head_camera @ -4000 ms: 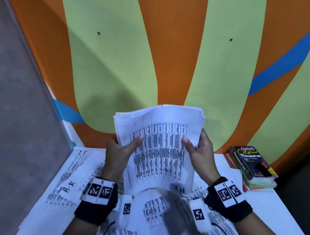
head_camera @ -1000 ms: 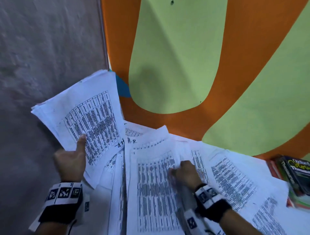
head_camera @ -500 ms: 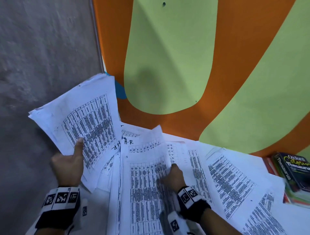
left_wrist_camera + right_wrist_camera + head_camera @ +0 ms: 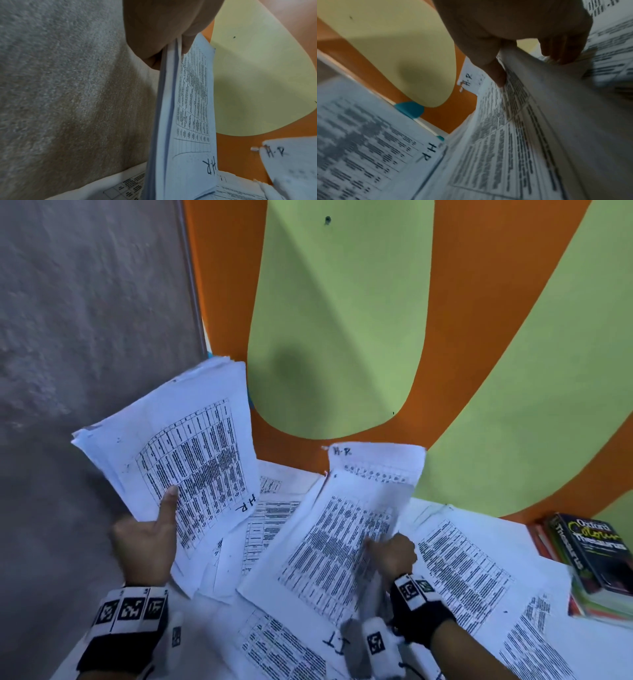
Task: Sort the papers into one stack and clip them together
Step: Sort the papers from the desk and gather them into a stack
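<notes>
Head view: papers (image 4: 469,573) strewn over white table (image 4: 582,645), orange/green wall (image 4: 342,320) behind.

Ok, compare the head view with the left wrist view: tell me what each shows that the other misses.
Head view only: the right hand lifting a few sheets, loose papers spread on the table, and the thesaurus at the right edge.

Left wrist view only: the held stack seen edge-on, showing its layered sheets pinched in the left hand.

Both: the left hand holding that stack, its "H.R" mark, the sheet marked "H.P", and the orange and green wall.
</notes>
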